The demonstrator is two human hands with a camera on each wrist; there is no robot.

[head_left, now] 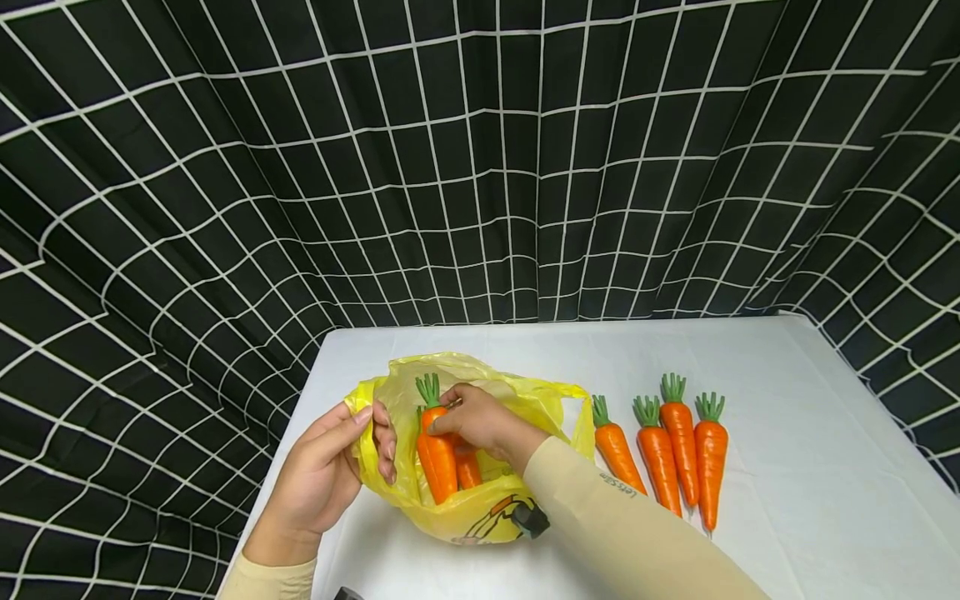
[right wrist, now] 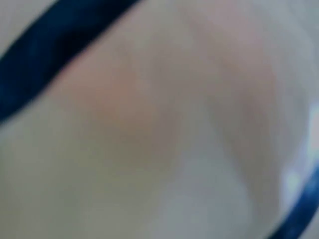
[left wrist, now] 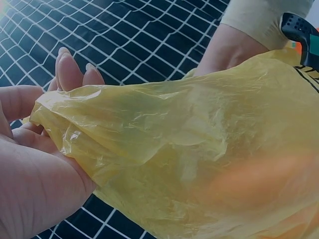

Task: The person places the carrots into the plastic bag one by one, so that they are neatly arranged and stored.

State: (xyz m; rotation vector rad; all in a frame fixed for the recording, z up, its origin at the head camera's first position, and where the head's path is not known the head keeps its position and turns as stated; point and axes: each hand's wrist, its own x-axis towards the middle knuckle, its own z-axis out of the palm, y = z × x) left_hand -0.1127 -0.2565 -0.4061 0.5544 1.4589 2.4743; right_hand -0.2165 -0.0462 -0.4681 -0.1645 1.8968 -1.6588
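Observation:
In the head view my left hand (head_left: pixel 330 458) pinches the left rim of a yellow plastic bag (head_left: pixel 465 521) and holds its mouth open. The same grip shows in the left wrist view, where the bag (left wrist: pixel 149 134) is stretched out from the thumb and fingers. My right hand (head_left: pixel 483 421) reaches into the bag and grips an orange carrot (head_left: pixel 437 454) with a green top, which stands nearly upright inside. Behind it, another carrot (head_left: pixel 468 468) is partly hidden in the bag. The right wrist view is too blurred to make anything out.
Right of the bag, several carrots (head_left: pixel 678 446) lie side by side on the white table (head_left: pixel 795 467). One of these, a carrot (head_left: pixel 618 454), is partly covered by the right sleeve. A black curtain with white grid lines (head_left: pixel 480 167) surrounds the table's back and sides.

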